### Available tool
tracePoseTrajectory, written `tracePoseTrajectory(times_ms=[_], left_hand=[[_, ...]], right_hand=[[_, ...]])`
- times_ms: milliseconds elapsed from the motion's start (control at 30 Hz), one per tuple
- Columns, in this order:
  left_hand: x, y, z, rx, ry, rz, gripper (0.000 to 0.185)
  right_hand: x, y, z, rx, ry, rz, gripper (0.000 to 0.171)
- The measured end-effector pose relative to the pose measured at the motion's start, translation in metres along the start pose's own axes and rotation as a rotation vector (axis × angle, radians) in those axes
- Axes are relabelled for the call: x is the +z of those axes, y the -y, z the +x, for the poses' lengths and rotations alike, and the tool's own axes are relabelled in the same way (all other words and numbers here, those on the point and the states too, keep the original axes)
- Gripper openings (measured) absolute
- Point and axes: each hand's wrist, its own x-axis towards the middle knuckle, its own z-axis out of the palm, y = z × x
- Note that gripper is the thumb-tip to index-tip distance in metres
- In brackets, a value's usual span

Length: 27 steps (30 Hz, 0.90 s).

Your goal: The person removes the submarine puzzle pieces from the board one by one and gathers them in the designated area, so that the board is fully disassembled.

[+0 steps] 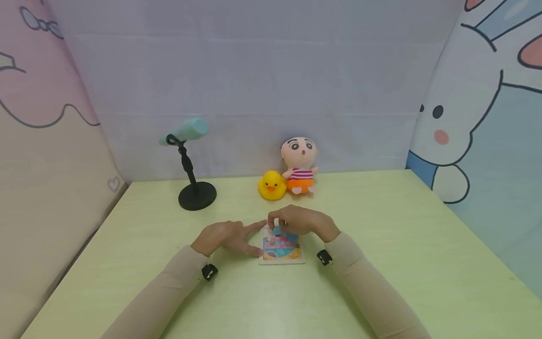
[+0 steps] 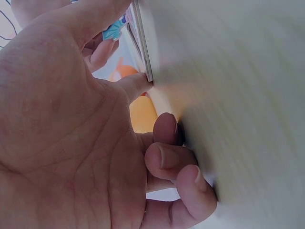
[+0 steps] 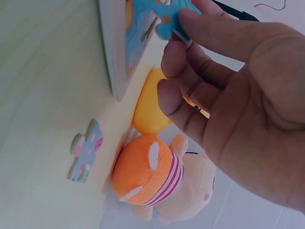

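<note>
Now pinching a flat bright-blue jigsaw piece (image 3: pixel 167 28) in the right hand (image 1: pixel 296 219), over the square pale-rimmed picture puzzle (image 1: pixel 271 262) — touching its edge with outstretched left hand (image 1: pixel 228 237) — may jam if lowered askew.

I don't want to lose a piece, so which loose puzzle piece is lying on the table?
The grey-blue and pink piece, lying flat on the table, apart from the board. The bright blue piece is pinched in the right hand.

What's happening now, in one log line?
left hand: touches colourful rectangular puzzle board | right hand: pinches blue jigsaw piece | yellow toy duck: beyond board
</note>
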Motion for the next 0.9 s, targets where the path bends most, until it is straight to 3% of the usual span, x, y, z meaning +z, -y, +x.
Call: tracePoseTrajectory(times_ms=[233,567,900], left_hand=[[0.000,0.000,0.000,-0.011,-0.003,0.002,0.090],[0.000,-0.001,0.000,-0.005,0.003,-0.008,0.091],[0.002,-0.001,0.001,-0.005,0.006,-0.014,0.091]], right_hand=[[-0.003,-0.003,-0.003,-0.037,-0.016,0.014,0.022],[-0.005,-0.006,-0.006,0.037,-0.019,0.084,0.019],[-0.010,-0.014,-0.012,0.036,-0.044,0.094,0.016]])
